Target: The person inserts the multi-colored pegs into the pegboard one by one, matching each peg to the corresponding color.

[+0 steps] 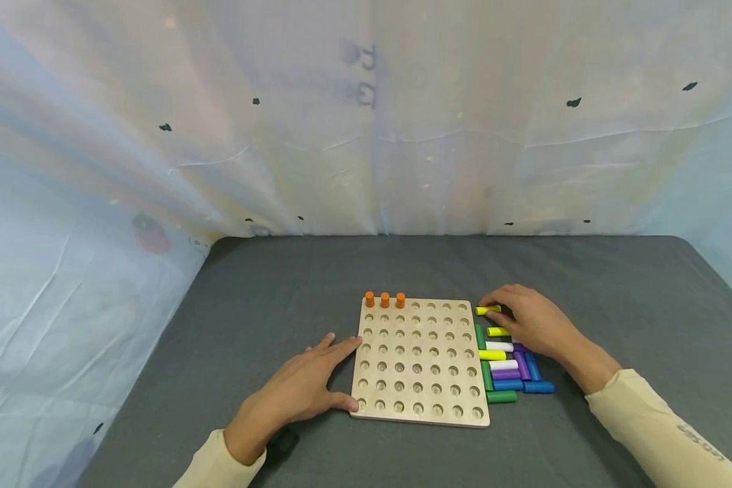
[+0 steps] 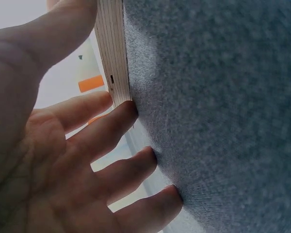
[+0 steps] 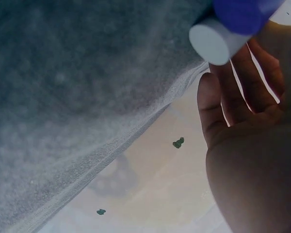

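Just off the far right corner of the wooden board [image 1: 423, 343], a yellow peg [image 1: 486, 311] lay crosswise — one end toward the board — pinched by the nearer right hand [image 1: 532, 321]; the left hand [image 1: 299, 381], fingers spread, gripped nothing, touching the board's left edge.

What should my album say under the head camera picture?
Left hand touches the pegboard, right hand pinches a yellow peg, three orange pegs stand upright.

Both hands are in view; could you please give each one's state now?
Left hand: open, touching the pegboard.
Right hand: closed, pinching a yellow peg.
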### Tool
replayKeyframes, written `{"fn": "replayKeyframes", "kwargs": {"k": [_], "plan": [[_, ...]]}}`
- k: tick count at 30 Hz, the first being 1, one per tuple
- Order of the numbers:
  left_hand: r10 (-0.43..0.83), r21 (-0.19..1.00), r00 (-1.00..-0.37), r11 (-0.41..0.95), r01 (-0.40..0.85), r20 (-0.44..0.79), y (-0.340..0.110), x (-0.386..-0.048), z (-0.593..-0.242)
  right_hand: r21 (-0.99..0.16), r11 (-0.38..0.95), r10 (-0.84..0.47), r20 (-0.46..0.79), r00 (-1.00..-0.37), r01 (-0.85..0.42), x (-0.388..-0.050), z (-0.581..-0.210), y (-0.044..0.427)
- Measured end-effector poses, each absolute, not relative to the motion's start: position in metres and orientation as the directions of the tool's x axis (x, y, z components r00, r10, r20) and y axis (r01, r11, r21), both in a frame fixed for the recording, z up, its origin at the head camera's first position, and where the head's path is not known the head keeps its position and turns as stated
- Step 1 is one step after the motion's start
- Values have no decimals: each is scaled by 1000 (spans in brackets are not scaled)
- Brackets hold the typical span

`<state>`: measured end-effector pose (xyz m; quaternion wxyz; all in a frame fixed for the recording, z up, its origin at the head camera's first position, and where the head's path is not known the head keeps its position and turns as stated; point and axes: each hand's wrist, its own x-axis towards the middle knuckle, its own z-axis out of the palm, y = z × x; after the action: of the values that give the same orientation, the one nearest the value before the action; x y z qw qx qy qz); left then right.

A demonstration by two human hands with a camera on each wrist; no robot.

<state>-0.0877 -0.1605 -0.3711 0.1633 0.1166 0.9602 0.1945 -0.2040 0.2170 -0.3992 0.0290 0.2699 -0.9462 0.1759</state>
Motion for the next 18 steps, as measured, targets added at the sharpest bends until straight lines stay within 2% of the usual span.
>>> {"fn": "replayKeyframes", "kwargs": {"k": [18], "plan": [[243, 400, -926, 910, 114, -289, -157, -89, -372, -322, 795, -494, 147, -857, -514, -202, -400, 215]]}}
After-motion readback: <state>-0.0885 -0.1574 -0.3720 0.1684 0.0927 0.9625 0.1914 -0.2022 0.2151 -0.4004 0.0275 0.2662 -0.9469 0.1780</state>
